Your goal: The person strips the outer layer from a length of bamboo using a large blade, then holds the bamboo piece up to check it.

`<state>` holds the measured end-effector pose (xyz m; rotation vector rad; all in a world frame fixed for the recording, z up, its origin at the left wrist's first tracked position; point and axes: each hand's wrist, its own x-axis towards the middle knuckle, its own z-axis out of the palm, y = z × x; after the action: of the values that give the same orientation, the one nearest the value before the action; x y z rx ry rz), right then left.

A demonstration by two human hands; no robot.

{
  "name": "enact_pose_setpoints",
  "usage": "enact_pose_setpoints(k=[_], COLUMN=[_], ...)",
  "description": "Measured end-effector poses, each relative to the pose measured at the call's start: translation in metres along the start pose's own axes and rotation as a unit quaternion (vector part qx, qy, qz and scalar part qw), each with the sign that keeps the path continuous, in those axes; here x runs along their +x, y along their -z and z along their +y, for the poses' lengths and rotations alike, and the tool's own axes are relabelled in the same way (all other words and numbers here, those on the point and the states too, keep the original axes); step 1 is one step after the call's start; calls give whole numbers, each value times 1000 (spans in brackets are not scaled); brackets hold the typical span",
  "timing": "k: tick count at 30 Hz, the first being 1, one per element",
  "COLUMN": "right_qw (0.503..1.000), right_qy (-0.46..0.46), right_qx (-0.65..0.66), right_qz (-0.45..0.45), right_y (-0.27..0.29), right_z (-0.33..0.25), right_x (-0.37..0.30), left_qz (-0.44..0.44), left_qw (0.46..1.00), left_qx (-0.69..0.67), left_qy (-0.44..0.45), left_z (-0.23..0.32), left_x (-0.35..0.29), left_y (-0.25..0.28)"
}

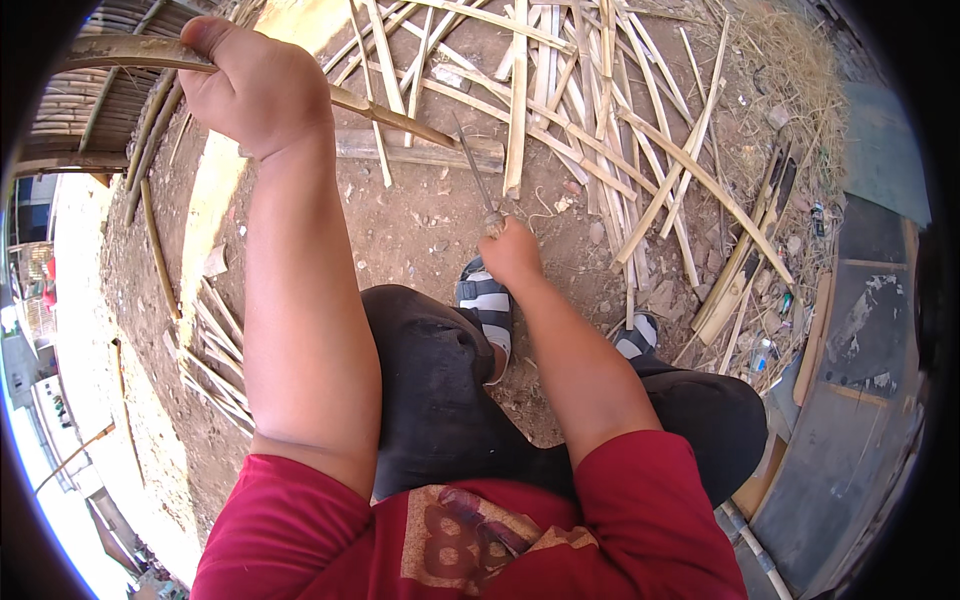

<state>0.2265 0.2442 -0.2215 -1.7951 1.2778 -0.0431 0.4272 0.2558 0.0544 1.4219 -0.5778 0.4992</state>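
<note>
The left hand (260,85) curls round a bamboo strip (408,123) whose tip shows over the wood block (430,157), likely light, stiff and splintery, best held far from the knife (475,170) the right hand (515,250) grips near that block.

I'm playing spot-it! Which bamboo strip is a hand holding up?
The long strip gripped in the left hand, at the upper left; the other strips lie on the ground.

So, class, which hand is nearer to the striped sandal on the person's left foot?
Right. The right hand, gripping a long-bladed tool, appears close by the toe of the striped sandal; the left hand is farther off, up and to the left, holding a bamboo strip.
</note>
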Motion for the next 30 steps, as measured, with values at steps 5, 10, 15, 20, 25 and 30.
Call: enact_pose_setpoints(k=[5, 10, 15, 20, 25, 30], right_qw=[975, 982, 997, 991, 956, 998], right_qy=[114, 120, 18, 72, 143, 14], right_qx=[147, 99, -67, 94, 211, -46], right_qz=[122, 107, -21, 64, 145, -36], right_y=[40, 30, -13, 11, 33, -10], right_z=[-59, -46, 4, -44, -72, 17], right_x=[2, 14, 17, 4, -2, 19], left_qz=[10, 22, -6, 8, -3, -11], left_qw=[1000, 999, 1000, 1000, 1000, 1000], left_qx=[-17, -16, 3, 1, 1, 5], left_qy=[4, 19, 5, 1, -7, 24], left_z=[-8, -3, -4, -4, -7, -6], left_x=[3, 3, 8, 5, 7, 5], left_y=[-1, -2, 0, -2, 5, 4])
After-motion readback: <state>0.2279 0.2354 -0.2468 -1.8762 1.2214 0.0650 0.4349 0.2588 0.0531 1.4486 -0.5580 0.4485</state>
